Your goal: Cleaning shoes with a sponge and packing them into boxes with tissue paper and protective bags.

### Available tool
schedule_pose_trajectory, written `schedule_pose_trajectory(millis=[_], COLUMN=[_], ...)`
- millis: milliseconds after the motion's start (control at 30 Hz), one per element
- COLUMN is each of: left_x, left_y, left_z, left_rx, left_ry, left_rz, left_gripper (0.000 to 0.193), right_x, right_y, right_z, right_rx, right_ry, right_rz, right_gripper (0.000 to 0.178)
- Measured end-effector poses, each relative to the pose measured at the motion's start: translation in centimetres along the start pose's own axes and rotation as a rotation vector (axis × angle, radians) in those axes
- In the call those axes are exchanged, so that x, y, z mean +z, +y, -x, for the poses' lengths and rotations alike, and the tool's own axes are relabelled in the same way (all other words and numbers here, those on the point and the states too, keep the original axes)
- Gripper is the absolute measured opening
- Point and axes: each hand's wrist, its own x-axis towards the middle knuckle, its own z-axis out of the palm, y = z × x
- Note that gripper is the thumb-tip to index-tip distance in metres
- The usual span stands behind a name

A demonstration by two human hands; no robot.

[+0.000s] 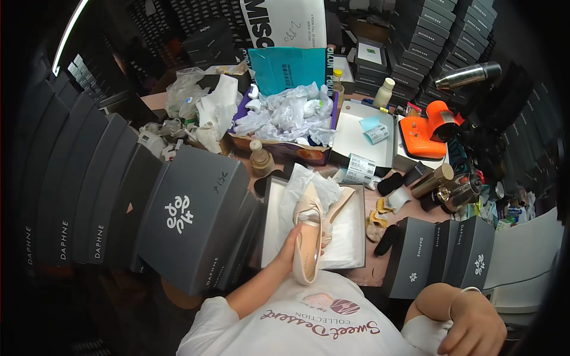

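Observation:
My left hand (288, 250) is closed around a beige pointed flat shoe (308, 252), which it holds up with the toe pointing away and the heel toward my shirt. A knotted bow crosses the front of that shoe. Behind it, a matching shoe (339, 206) lies in an open shoebox (360, 237) lined with white tissue paper (297, 188). Low at the right, away from the box, my right hand (477, 325) hangs with loosely bent fingers, somewhat apart. Nothing shows in it. A bracelet circles that wrist.
Grey shoeboxes (196, 202) stand in rows at left, with more (415, 255) at right. Beyond the open box are a carton of crumpled plastic (285, 115), a small bottle (260, 157), a white box lid (350, 139) and an orange device (424, 139). Brushes and black pads lie right.

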Motion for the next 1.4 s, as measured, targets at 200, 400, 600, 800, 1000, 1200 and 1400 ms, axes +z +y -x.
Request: schedule_pose_trajectory(millis=[200,400,600,800,1000,1200,1400], left_x=[2.2,3.3,3.2,2.6,4.5,-2.9,-4.2], left_y=[0.9,0.2,1.2,3.2,4.0,6.3,2.0], left_z=[0.6,1.0,0.0,0.3,-1.1,-0.6,0.6], left_rx=[-0.013,-0.055,-0.004,0.244,0.539,-0.097,-0.163], left_ry=[-0.147,-0.146,0.127,0.119,0.063,0.013,-0.443], left_rz=[0.024,-0.146,-0.268,-0.459,-0.766,-0.249,0.326], left_gripper=[0.086,0.071,0.041,0.040,0.045,0.035,0.046], right_x=[3.0,4.1,2.7,2.9,9.3,9.2,11.7], right_y=[16.1,26.0,28.9,23.0,23.6,22.6,30.1], right_z=[13.6,18.1,19.8,18.0,21.4,25.1,30.0], right_rx=[1.102,1.108,1.249,1.140,1.092,1.464,1.433], right_ry=[0.435,0.846,0.715,0.824,1.057,0.908,0.853], right_rz=[1.259,0.718,0.878,0.353,-0.295,0.021,0.668], right_gripper=[0.091,0.093,0.085,0.098,0.078,0.053,0.073])
